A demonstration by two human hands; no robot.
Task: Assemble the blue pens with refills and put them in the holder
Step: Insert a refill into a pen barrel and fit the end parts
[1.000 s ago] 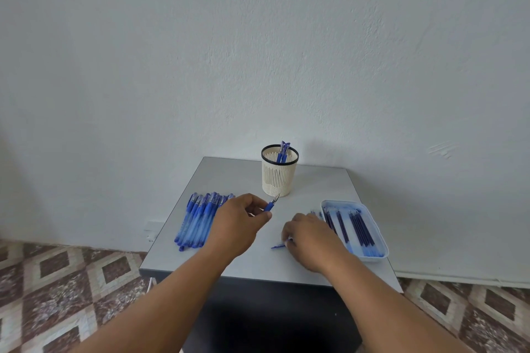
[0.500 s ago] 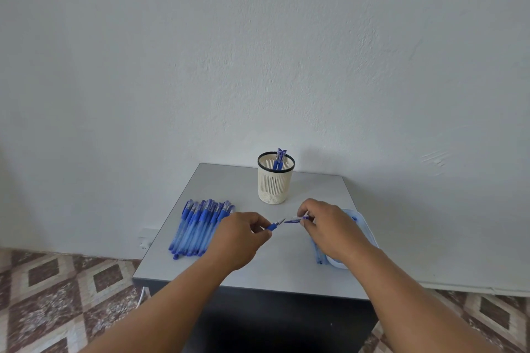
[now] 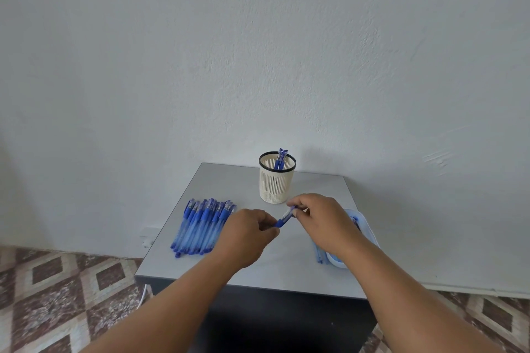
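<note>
Left hand (image 3: 246, 233) and right hand (image 3: 324, 219), fingers curled, both grip one translucent blue plastic pen (image 3: 284, 218) at frame centre, below the slatted cream pen holder (image 3: 276, 180) on the grey counter (image 3: 286, 266).

A blue pen (image 3: 285, 217) is in the air over the middle of the table (image 3: 286, 266), tilted, its far end higher. The left hand (image 3: 246, 235) pinches its near end and the right hand (image 3: 324, 223) holds its far end. A row of blue pens (image 3: 202, 228) with caps lies flat, side by side, near the left edge of the table. The cream holder (image 3: 276, 180) with a black rim stands upright near the back edge, and two blue pens (image 3: 280, 158) stick up out of it. A pale blue tray (image 3: 364, 226) of dark refills (image 3: 355, 222) sits by the right edge, mostly hidden behind the right hand
</note>
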